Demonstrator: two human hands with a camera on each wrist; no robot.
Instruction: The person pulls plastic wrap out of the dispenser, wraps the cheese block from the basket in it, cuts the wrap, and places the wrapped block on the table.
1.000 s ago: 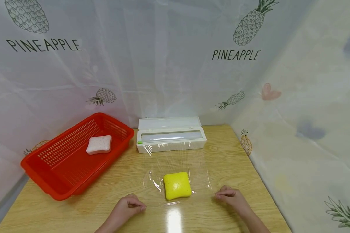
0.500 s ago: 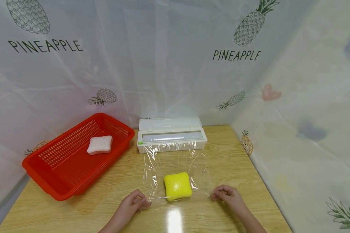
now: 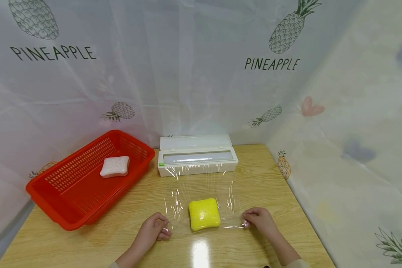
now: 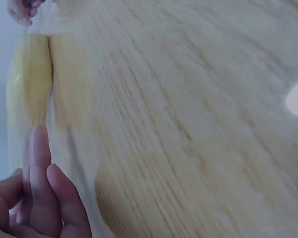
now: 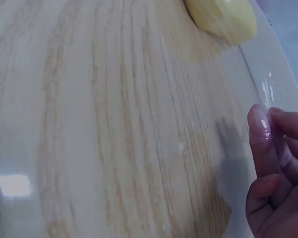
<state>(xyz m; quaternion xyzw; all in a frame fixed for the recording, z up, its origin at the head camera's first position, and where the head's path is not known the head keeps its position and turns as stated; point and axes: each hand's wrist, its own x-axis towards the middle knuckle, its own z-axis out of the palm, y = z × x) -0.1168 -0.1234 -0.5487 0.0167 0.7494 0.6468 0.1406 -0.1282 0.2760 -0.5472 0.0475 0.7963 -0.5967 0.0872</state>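
A yellow sponge lies on the wooden table, with clear plastic wrap stretched over it. The wrap runs out from the front of a white dispenser box whose lid stands raised at the back. My left hand pinches the near left corner of the wrap between thumb and fingers. Beyond the sponge on the other side, my right hand pinches the near right corner. In the right wrist view, film glints over the right fingertips. The left wrist view shows the yellow sponge just past the left fingertips.
A red plastic basket stands at the left of the table, holding a white speckled sponge. A curtain printed with pineapples hangs right behind the table. A bright light reflection lies near the front edge.
Both hands have shifted slightly away from me. The wrap's near edge has been lifted and drawn over the near side of the sponge, with its glints shifting. The sponge and basket stay put.
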